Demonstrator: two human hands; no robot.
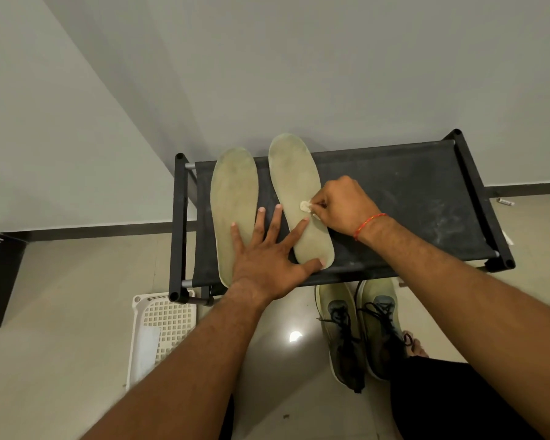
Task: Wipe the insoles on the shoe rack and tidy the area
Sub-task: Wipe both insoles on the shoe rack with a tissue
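Observation:
Two pale green insoles lie side by side on the black shoe rack (400, 198). The left insole (235, 198) and the right insole (294, 179) point toward the wall. My left hand (267, 252) lies flat with fingers spread, touching both insoles and holding them down. My right hand (343, 204) pinches a small whitish wipe (305, 205) and presses it onto the middle of the right insole. A red thread circles my right wrist.
A pair of olive sneakers (359, 325) with dark laces stands on the tiled floor below the rack's front edge. A white plastic basket (159, 331) lies on the floor at the left. Walls close in behind and to the left. A small object (505, 202) lies by the right baseboard.

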